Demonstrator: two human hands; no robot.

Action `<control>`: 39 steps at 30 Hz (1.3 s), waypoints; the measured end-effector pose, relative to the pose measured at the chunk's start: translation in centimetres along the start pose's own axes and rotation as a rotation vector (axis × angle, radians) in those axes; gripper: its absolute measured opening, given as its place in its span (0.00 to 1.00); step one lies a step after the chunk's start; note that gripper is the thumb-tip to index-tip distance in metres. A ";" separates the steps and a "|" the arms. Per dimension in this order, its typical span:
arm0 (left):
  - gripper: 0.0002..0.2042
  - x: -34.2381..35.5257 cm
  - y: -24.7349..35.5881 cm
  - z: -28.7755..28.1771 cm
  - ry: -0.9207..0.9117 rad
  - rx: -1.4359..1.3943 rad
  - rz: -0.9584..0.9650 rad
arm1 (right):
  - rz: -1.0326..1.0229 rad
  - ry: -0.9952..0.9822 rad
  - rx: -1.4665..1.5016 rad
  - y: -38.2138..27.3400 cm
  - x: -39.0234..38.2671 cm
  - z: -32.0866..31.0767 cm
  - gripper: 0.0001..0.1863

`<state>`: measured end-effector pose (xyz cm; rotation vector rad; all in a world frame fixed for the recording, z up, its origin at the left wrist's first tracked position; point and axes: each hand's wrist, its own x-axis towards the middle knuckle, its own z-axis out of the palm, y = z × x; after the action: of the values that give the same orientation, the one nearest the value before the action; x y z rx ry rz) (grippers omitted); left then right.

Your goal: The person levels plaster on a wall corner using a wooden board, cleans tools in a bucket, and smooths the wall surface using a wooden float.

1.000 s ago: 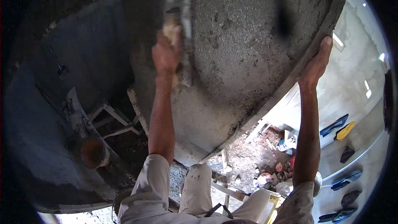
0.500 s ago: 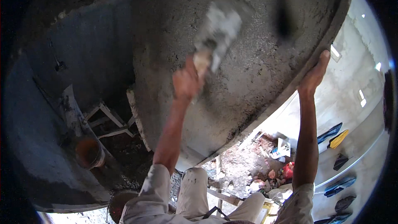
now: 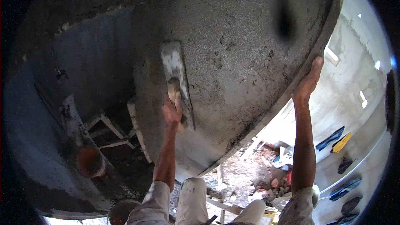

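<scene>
My left hand point(image 3: 171, 110) is closed around the wooden handle of a plastering trowel point(image 3: 176, 64). The trowel's long blade, smeared with pale mortar, lies against a grey, damp-looking plastered surface point(image 3: 233, 71) near its left side. Further right, my right hand point(image 3: 307, 79) grips the curved rim point(image 3: 280, 107) of that surface. Its thumb side shows along the rim, while the other fingers are hidden behind it. Rough pits and dark specks mark the plaster to the right of the trowel.
Down on the left stand a bucket point(image 3: 91, 162) and a wooden trestle point(image 3: 109, 129). Below the rim, rubble and litter point(image 3: 266, 187) cover the floor. Dark blue and yellow cloths point(image 3: 341, 141) hang along the pale wall at right. A dark blurred shape point(image 3: 286, 23) blocks part of the upper view.
My left hand has swept the trowel down and to the left across the plaster, and the blade now stands nearly upright in view. My right hand stays on the rim.
</scene>
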<state>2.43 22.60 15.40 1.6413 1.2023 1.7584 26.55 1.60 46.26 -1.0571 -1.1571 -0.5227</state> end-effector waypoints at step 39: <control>0.41 9.5 0.3 -3.6 0.010 -0.044 -0.117 | 0.134 0.010 0.194 -2.5 -0.7 1.3 0.41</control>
<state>-2.72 29.02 21.31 1.5075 1.2293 1.7111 23.69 1.52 46.63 -0.9556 -1.0954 -0.3037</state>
